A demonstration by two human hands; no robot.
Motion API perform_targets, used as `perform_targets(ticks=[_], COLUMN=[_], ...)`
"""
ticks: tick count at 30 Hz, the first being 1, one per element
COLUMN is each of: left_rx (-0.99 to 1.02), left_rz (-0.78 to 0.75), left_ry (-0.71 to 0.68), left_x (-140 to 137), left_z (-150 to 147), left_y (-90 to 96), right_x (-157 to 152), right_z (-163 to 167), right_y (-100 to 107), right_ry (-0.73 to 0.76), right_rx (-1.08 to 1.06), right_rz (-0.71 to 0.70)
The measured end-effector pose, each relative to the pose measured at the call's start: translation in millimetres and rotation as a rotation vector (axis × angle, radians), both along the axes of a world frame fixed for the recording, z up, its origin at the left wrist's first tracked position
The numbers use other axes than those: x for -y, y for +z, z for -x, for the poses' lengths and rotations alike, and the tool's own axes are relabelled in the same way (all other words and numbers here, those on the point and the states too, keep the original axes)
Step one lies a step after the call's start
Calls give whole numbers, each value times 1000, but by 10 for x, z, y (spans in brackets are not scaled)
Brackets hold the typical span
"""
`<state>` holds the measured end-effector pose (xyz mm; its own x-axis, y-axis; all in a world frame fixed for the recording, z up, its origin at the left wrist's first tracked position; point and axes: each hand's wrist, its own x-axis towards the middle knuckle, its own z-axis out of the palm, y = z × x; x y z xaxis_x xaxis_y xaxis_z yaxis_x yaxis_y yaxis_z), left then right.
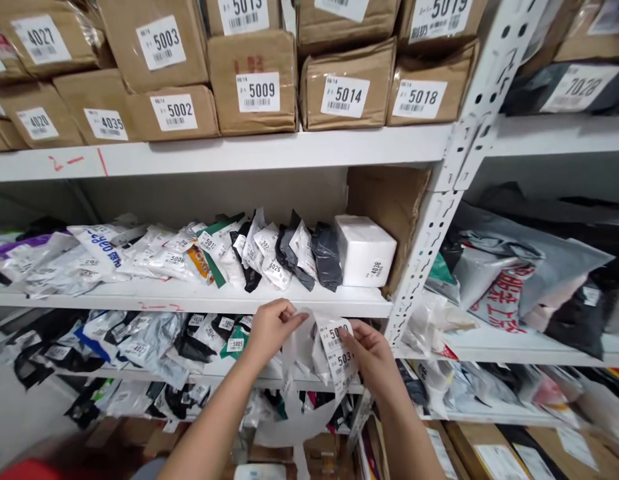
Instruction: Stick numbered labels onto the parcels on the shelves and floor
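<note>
Both my hands are raised in front of the middle shelf, working on a strip of printed number labels (338, 353). My left hand (275, 327) pinches the pale end of the strip between thumb and finger. On the other side, my right hand (373, 353) grips the printed part by its edge, thumb in front. Blank backing paper (302, 430) hangs in loose, twisted lengths below my hands. Just behind them, on the shelf, stand a white box (365, 252) labelled 4038 and a dark grey plastic parcel (326, 257).
A row of bagged parcels (176, 260) leans along the middle shelf (189, 299). Labelled cardboard boxes (253, 80) fill the shelf above. More bags (149, 337) lie lower down. A perforated white upright (429, 240) separates this bay from the right one, where large bags (519, 267) sit.
</note>
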<state>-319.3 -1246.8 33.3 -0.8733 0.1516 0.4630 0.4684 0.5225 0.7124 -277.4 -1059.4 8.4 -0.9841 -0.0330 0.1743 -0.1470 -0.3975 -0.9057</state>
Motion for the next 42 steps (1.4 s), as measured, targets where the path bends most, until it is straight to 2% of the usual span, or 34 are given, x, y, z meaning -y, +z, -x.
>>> perform_targets(ticks=[3,6,9,13,15,17,19,21,22,24,27,30,36,42], left_rx=[-23,-99,-85,-111,-176,-249,-289,-284,-244,-200,-87,53,201,272], left_rz=[38,-8,-123,-15,35,45,53,176,288,351,445,502,510,611], left_ry=[13,-120,-226,-230,-220,-124,57,217,276,302,216,77,-161,-243], left_x=[-34,-81,-132,-139,-79,19,123,196,214,211,141,30,-180,-62], left_z=[-93,-271,-449,-479,-354,-131,167,495,656,946,1264,1442,1597,1657], left_y=[-123,-120,-112,-128,-92,10,184,406,520,728,947,1081,1279,1347], right_x=[80,138,205,274,258,206,144,106,103,129,199,230,185,217], right_z=[1,-2,-55,-121,-122,-111,-97,-82,-75,-59,-31,1,63,170], right_y=[-109,-166,-198,-285,-345,-395,-422,-419,-409,-383,-366,-414,-520,-436], right_ry=[-171,-353,-309,-229,-230,-228,-228,-230,-234,-251,-263,-244,-213,-150], right_rx=[-124,-287,-280,-99,-25,20,44,50,49,54,81,114,149,96], right_rz=[-60,-99,-78,47,106,141,166,212,242,287,312,331,267,220])
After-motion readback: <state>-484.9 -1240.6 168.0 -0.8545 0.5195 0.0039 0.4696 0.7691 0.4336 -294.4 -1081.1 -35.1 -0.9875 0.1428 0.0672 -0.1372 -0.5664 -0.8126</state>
